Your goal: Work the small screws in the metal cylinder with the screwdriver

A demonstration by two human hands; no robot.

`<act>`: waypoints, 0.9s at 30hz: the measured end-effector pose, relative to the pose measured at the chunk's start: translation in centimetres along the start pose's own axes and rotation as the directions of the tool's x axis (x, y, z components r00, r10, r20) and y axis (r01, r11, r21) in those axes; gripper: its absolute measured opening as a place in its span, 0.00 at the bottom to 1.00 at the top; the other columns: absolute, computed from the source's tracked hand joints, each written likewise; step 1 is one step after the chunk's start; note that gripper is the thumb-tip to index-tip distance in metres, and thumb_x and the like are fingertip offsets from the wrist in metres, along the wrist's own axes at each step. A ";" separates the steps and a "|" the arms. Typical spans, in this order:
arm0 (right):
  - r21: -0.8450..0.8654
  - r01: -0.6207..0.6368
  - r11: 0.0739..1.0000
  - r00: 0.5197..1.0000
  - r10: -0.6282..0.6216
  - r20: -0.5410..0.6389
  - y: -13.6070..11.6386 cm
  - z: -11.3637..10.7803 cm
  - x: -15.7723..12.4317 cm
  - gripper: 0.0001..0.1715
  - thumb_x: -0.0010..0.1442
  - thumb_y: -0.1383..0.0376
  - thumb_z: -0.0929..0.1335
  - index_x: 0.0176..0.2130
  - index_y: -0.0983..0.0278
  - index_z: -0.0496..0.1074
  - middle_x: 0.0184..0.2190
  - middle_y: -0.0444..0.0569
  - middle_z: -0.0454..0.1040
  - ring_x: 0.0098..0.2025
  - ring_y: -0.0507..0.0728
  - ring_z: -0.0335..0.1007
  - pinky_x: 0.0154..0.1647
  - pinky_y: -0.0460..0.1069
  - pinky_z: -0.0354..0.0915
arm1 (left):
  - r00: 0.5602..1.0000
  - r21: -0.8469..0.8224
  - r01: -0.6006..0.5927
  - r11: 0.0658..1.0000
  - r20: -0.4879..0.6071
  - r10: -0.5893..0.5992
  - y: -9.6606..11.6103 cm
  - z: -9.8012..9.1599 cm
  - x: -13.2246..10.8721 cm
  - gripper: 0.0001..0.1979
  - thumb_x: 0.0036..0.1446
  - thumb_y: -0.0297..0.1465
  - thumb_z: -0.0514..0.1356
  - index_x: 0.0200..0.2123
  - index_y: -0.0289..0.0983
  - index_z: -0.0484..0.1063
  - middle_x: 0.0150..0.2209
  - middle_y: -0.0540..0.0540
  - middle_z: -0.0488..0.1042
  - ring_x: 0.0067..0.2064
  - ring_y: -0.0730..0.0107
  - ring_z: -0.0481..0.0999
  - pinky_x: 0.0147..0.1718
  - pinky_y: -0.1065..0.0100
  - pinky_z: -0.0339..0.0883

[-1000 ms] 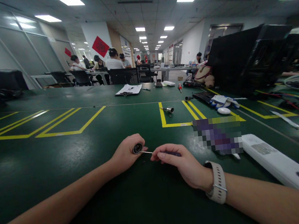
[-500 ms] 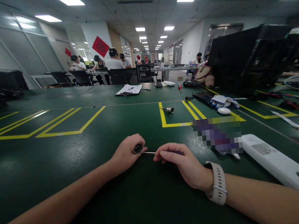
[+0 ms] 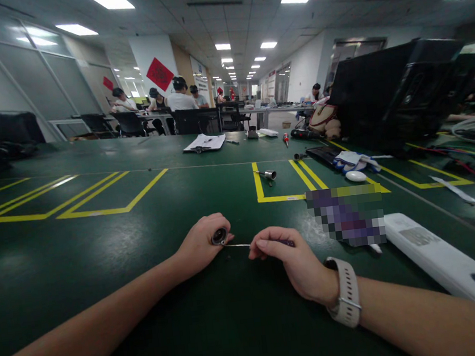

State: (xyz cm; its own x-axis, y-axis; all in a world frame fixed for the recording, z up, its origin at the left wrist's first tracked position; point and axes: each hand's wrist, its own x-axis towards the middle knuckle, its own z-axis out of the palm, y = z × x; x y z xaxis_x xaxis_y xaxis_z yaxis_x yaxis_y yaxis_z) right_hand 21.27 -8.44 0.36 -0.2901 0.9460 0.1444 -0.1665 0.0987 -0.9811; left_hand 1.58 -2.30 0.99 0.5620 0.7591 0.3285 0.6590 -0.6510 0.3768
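My left hand (image 3: 204,243) is wrapped around a round metal part (image 3: 219,236), whose dark hollow end faces me. My right hand (image 3: 289,258), with a pale watch band at the wrist, grips a screwdriver (image 3: 239,246) by its dark handle. Its thin shaft points left, with the tip close to the lower rim of the metal part; whether they touch, I cannot tell. Most of the part's body is hidden by my left fingers. Farther off on the table lies another metal piece (image 3: 268,175) of similar look, inside a yellow tape outline.
A blurred purple item (image 3: 345,217) and a long white device (image 3: 448,257) lie to the right on the green table (image 3: 141,240). Beyond them are a white oval object (image 3: 356,176), a glove (image 3: 353,160) and a black case (image 3: 395,97). A clipboard (image 3: 204,142) lies farther back.
My right hand has shifted slightly right with the screwdriver, and more of its shaft shows. My left hand and the metal part have hardly moved.
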 end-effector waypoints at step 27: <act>-0.437 0.249 0.864 0.968 -0.202 0.150 -1.3 0.6 -0.6 0.08 0.59 0.67 0.63 0.38 0.60 0.71 0.36 0.46 0.71 0.40 0.54 0.66 0.43 0.50 0.61 | 1.000 0.020 -0.005 1.000 -0.002 0.005 0.0 0.0 0.0 0.06 0.53 0.29 0.55 0.25 0.37 0.61 0.27 0.52 0.64 0.29 0.71 0.64 0.29 0.69 0.57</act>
State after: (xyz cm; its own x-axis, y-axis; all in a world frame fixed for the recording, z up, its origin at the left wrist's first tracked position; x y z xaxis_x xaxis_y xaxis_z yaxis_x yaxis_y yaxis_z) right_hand 21.14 -9.29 1.66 -0.3885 0.8492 0.3577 0.1960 0.4555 -0.8684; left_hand 1.59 -2.33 0.98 0.5646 0.7557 0.3319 0.6661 -0.6546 0.3574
